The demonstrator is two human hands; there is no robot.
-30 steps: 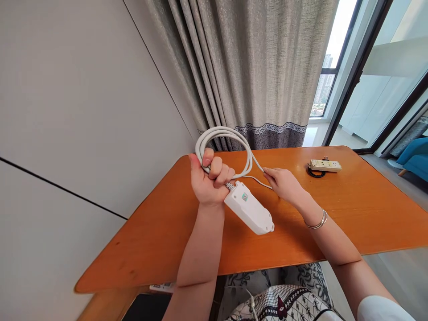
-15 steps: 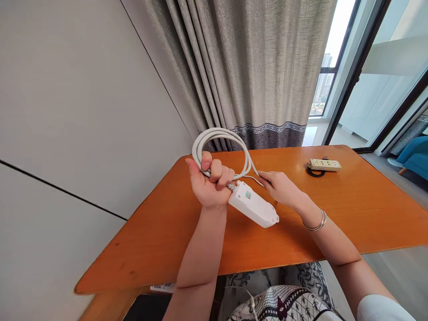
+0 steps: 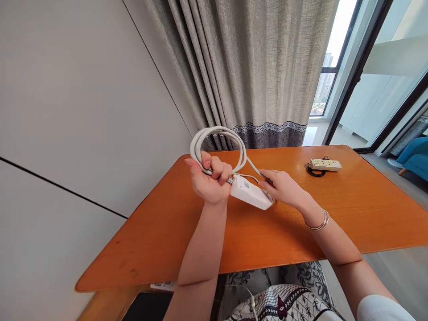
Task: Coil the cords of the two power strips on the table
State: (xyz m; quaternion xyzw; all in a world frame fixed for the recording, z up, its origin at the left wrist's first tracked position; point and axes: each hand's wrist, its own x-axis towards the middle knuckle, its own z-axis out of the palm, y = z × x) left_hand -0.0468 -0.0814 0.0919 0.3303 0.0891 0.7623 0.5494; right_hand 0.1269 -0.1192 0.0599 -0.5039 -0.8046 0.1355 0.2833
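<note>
My left hand (image 3: 210, 183) is closed in a fist round a coiled white cable (image 3: 217, 136), held up above the orange table (image 3: 351, 209). The coil loops upward from the fist. A white power strip (image 3: 250, 192) hangs off the cable just right of the fist, lying nearly level. My right hand (image 3: 284, 187) pinches a strand of the same cable near the strip's far end, fingers pressed together. A bracelet sits on that wrist.
A second, cream power strip (image 3: 325, 164) with a black coiled cord lies at the table's far right. Grey curtains (image 3: 261, 67) hang behind the table, a pale wall stands to the left, and a window is at the right. Patterned fabric shows below the table's near edge.
The white power strip has swung up from hanging slanted to nearly level and closer to my right hand. My left fist with the coil shifted slightly left; my right hand kept pinching the cable.
</note>
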